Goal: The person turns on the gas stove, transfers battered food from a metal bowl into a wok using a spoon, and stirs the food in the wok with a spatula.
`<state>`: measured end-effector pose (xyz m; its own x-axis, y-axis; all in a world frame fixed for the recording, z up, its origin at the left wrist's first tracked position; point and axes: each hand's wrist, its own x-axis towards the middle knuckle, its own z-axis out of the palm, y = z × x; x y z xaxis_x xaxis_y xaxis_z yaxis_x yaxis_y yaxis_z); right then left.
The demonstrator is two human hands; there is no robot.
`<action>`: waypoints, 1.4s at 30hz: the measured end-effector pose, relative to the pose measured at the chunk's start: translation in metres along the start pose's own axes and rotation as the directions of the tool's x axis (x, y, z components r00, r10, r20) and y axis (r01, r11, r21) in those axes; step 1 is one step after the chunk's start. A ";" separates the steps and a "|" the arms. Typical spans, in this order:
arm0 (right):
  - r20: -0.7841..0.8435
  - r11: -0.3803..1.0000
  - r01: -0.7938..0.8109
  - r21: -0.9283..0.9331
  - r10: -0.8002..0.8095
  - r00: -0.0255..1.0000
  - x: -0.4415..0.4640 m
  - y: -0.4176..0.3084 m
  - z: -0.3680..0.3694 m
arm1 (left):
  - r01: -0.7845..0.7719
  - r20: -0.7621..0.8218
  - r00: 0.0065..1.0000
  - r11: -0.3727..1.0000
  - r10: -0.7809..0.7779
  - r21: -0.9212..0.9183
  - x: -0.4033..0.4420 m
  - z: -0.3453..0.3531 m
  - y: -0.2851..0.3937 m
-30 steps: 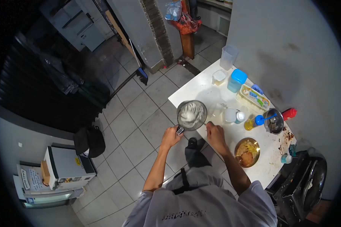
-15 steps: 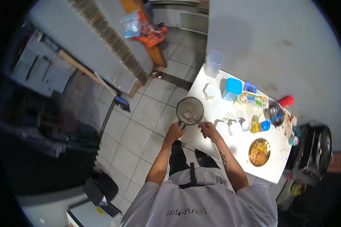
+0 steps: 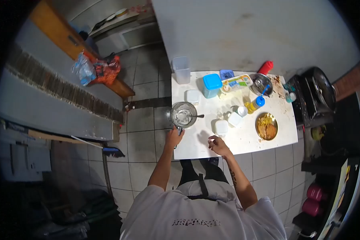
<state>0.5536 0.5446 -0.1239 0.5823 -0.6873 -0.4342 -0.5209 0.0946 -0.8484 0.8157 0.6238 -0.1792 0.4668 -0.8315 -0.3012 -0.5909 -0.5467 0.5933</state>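
Observation:
My left hand is closed round the handle of a round saucepan at the left end of the white table. Whitish stuff coats the inside of the pan. A spoon leans in it, its dark handle sticking out over the rim to the right. My right hand hovers over the table's front edge, holding nothing, its fingers loosely bent and apart. Nearest to it is a white square container; more white containers stand just behind.
A plate of food lies at the right, with a yellow bottle behind it. Along the back stand a clear pitcher, a blue-lidded canister, an egg carton, a metal bowl and a red bottle. A stove adjoins the right end.
My right hand has let go of the spoon and drawn away to the right. The spoon now rests in the saucepan. The view has turned to the right.

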 end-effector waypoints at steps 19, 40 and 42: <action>-0.507 0.870 0.192 0.455 0.076 0.859 -0.244 0.182 -0.298 | -0.639 -0.271 0.769 0.714 0.579 -0.287 -0.122 0.183 0.428; -0.875 0.954 0.159 0.255 0.158 0.458 -0.373 0.406 -0.796 | -0.531 -0.340 0.845 0.573 0.412 -0.624 0.025 0.451 0.845; -0.893 0.971 0.163 0.173 0.084 0.442 -0.359 0.402 -0.845 | -0.558 -0.396 0.830 0.603 0.393 -0.571 0.029 0.447 0.869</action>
<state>-0.3926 0.2205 -0.0533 -0.3439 -0.9390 0.0069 -0.3030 0.1040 -0.9473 0.0221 0.0803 -0.0059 0.4158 -0.8657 0.2786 -0.2409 0.1906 0.9517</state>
